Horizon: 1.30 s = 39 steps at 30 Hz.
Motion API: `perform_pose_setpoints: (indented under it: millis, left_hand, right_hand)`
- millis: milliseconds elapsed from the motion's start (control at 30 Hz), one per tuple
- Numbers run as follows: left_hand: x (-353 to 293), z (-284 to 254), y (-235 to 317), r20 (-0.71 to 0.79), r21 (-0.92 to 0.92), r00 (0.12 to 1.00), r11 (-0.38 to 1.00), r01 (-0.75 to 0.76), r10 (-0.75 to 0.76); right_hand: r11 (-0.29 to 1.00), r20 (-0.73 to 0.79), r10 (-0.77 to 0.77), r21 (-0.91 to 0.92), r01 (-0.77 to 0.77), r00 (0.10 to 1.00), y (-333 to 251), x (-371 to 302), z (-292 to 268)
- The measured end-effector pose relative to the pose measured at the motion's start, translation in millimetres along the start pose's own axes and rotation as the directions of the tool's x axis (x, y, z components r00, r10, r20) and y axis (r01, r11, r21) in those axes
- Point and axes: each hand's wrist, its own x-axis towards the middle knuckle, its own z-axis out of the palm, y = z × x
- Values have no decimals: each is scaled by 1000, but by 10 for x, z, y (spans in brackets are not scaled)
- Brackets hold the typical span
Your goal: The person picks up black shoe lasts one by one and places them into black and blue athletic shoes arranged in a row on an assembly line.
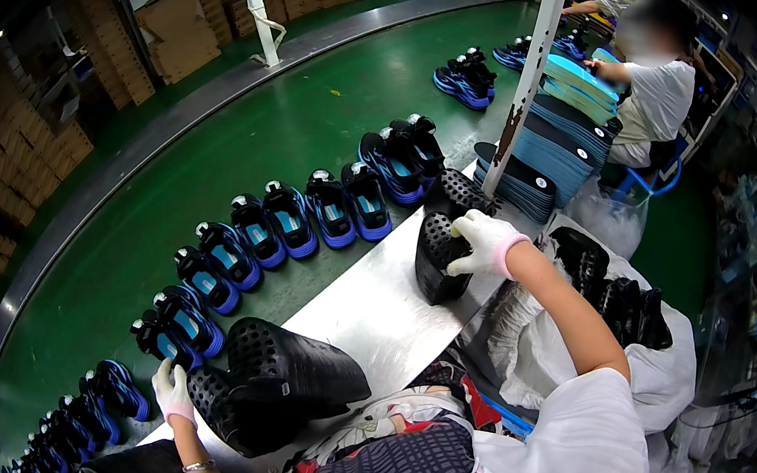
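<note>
Left hand (pixel 173 392): gloved, fingertips at a black-and-blue shoe (pixel 159 339); cannot tell whether they grip it
Near black perforated pieces (pixel 303 368): two on the metal table (pixel 355 320), beside this hand
Right hand (pixel 486 246): gloved, fingers curled against a farther black perforated piece (pixel 436 280) on the table; firmness of hold unclear
Shoe row (pixel 286 218): on the green surface (pixel 132 227), left of the table
Insole stacks (pixel 565 152): beside the white post (pixel 531 73)
Co-worker (pixel 659 93): beyond the stacks

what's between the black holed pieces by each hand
In the head view, only metal bench separates the pieces by the left hand from the pair at the right hand.
</note>
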Motion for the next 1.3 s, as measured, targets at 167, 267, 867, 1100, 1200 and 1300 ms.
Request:
perform_pose_setpoints:
  millis: [167,267,867,1100,1200,1300]
  left_hand:
    - [-46,-28,143,14,-31,1000,999,-9,10]
    - [100,-106,-290,-42,-62,999,998,27,-29]
    - [144,-766,1593,221,-932,928,-216,292,300]
    - [194,-587,1161,2,-985,988,-172,-24,-154]
    - [211,-608,1140,22,-992,976,-129,-6,-215]
    - [228,-601,1029,20,-997,924,-75,-10,-382]
  right_hand:
    - [1000,-59,10,1,-10,998,16,-92,-170]
    - [999,-225,-5,33,12,974,-213,-130,-401]
    - [518,21,-837,354,779,547,-3633,724,-354]
    - [669,255,-740,193,718,622,-4069,926,-11]
    - [680,298,-723,145,718,624,-4228,931,36]
    - [657,322,-727,71,750,606,-4385,915,135]
